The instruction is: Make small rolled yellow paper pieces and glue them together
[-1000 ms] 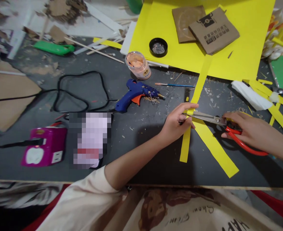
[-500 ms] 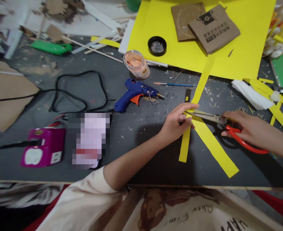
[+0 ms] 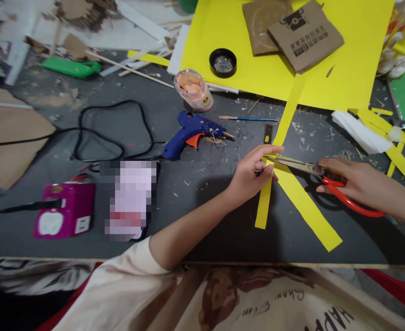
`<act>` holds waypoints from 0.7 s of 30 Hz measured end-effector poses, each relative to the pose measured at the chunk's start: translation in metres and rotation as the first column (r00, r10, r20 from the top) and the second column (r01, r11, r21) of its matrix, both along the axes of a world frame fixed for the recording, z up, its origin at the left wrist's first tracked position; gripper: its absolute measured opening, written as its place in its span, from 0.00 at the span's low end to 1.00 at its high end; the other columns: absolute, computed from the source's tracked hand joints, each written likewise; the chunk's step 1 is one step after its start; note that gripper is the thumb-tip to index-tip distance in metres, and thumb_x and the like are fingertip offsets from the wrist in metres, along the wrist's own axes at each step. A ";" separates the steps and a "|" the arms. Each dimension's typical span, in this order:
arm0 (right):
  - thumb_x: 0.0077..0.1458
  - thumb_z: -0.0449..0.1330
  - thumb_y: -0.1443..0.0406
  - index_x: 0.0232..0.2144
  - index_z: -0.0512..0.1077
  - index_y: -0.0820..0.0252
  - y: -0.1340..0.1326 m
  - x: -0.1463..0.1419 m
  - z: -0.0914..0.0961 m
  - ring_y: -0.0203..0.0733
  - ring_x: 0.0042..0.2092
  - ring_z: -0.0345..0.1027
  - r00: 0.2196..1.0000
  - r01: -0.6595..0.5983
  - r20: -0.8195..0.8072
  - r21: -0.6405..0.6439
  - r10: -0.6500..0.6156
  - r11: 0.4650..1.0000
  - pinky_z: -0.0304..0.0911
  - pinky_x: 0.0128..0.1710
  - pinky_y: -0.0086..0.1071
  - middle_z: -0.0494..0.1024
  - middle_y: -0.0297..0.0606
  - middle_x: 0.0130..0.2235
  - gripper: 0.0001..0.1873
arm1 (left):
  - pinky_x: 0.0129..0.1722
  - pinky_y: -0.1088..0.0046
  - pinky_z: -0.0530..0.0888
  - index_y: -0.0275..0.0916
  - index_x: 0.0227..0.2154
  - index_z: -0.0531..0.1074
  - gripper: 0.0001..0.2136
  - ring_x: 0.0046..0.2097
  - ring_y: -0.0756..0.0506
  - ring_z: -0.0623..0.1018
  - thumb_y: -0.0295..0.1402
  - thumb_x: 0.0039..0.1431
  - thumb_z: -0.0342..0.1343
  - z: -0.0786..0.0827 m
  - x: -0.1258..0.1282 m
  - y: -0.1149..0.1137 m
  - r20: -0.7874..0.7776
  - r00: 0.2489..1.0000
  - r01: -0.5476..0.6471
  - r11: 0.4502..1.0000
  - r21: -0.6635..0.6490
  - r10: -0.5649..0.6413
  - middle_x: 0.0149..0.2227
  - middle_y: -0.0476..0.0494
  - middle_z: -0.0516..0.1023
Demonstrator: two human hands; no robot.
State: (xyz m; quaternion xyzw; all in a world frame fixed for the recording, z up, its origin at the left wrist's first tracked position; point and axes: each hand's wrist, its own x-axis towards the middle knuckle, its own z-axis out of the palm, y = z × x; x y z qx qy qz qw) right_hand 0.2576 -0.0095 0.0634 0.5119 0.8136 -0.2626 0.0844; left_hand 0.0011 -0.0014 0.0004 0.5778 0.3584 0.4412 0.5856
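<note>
Head view: person's L hand (image 3: 252, 172) pinches a narrow yellow paper strip (image 3: 264, 207) btwn thumb & fingers, over the gray tabletop (image 3: 195, 179). R hand (image 3: 357, 181) grips red-handled scissors (image 3: 297, 164), blades nearly together, tips at the paper by the L hand; can't tell if they've cut in. 1 wider yellow strip (image 3: 310, 209) slants from there toward the person's R. Off to the L: 1 blue hot glue gun (image 3: 185, 135), 1 open jar (image 3: 202, 101) & 1 thin paintbrush (image 3: 253, 119).
</note>
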 end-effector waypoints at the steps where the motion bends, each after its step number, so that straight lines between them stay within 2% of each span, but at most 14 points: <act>1: 0.54 0.49 0.43 0.51 0.65 0.56 0.000 0.000 0.000 0.53 0.42 0.74 1.000 -0.002 -0.001 0.003 0.002 1.000 0.69 0.40 0.42 0.75 0.47 0.47 0.31 | 0.29 0.81 0.77 0.40 0.46 0.69 0.14 0.27 0.57 0.76 0.25 0.57 0.50 0.000 0.000 0.000 0.004 1.000 0.000 1.000 0.002 0.000 0.52 0.41 0.69; 8: 0.55 0.50 0.45 0.51 0.65 0.56 0.000 0.003 -0.002 0.51 0.40 0.74 1.000 -0.026 0.011 0.014 0.026 1.000 0.69 0.37 0.40 0.74 0.47 0.48 0.29 | 0.28 0.82 0.77 0.39 0.45 0.69 0.14 0.26 0.58 0.76 0.24 0.57 0.48 0.002 0.000 0.000 -0.020 1.000 -0.007 1.000 0.002 0.007 0.51 0.40 0.70; 15: 0.55 0.47 0.44 0.50 0.64 0.52 0.001 0.001 0.005 0.53 0.39 0.74 0.998 -0.036 0.056 0.044 0.033 0.998 0.69 0.36 0.42 0.76 0.44 0.44 0.28 | 0.27 0.83 0.76 0.40 0.45 0.69 0.14 0.25 0.58 0.76 0.22 0.57 0.47 0.002 0.001 0.000 -0.065 0.998 -0.020 1.000 0.006 0.020 0.51 0.41 0.70; 21: 0.56 0.47 0.45 0.50 0.65 0.57 0.001 0.003 0.009 0.54 0.39 0.75 0.992 -0.096 0.086 0.071 0.090 0.993 0.69 0.35 0.40 0.76 0.48 0.45 0.29 | 0.26 0.82 0.75 0.39 0.45 0.69 0.16 0.24 0.59 0.76 0.21 0.56 0.47 0.002 0.001 0.000 -0.079 0.997 -0.015 0.999 0.032 0.017 0.51 0.41 0.69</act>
